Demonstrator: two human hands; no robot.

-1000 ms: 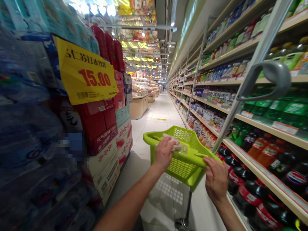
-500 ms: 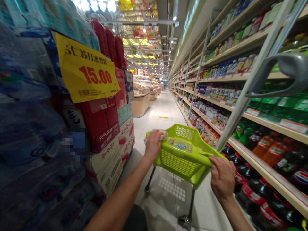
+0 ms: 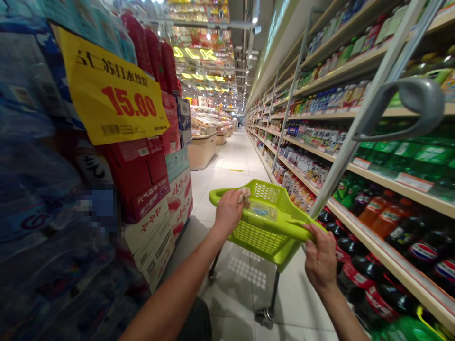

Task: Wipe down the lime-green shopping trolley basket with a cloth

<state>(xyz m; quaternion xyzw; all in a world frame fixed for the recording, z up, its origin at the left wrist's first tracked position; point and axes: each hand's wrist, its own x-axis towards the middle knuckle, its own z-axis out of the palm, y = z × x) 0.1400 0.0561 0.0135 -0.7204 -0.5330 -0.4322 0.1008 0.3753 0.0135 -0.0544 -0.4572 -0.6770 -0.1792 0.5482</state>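
Note:
A lime-green shopping cart (image 3: 261, 239) with a perforated basket stands on the floor before me. My left hand (image 3: 229, 208) is closed on a crumpled pale cloth (image 3: 244, 194), pressed against the cart's handle left of the label panel (image 3: 261, 211). At the right end of the handle, my right hand (image 3: 322, 253) grips the green bar with its fingers curled over it. Inside the basket I can make out no goods, though its bottom is partly hidden by the handle.
Drink shelves (image 3: 387, 182) line the right side, with a grey ladder-like rail and handle (image 3: 401, 111) jutting out. Stacked cartons (image 3: 149, 232) and a yellow price sign (image 3: 117, 92) stand close on the left. The tiled aisle (image 3: 234, 156) runs ahead past display counters (image 3: 202, 151).
My left hand with the cloth has slid along the handle toward the label panel, baring the handle's left end. My right hand stays on the bar. The view has shifted slightly.

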